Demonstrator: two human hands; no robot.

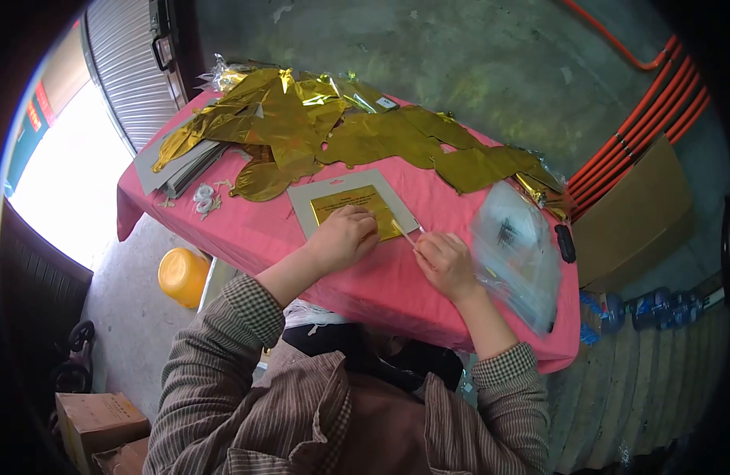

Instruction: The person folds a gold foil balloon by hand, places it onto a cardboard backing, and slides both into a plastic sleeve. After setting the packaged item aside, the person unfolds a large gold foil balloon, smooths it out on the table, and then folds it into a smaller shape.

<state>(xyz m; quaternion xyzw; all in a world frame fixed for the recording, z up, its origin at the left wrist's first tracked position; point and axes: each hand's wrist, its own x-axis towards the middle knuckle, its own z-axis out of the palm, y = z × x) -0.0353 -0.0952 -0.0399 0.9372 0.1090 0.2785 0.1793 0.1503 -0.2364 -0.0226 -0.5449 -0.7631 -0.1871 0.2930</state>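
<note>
A folded gold foil balloon (345,203) with printed text lies on a grey card (309,192) with a hanging slot. My left hand (347,237) rests over the foil's lower part, its fingers curled together; what they pinch, if anything, is hidden. Just right of the card, my right hand (446,261) is closed on a thin white straw (406,234), which slants up toward the foil's lower right corner. White ring-shaped coils (203,198) and small pale pieces sit left of the card.
Flat gold foil balloons (373,141) spread along the back of the pink-covered table (365,289). Grey cards (192,170) are stacked at left. Clear plastic bags (517,253) and a black object (566,243) lie at right. A yellow bucket (183,277) stands on the floor.
</note>
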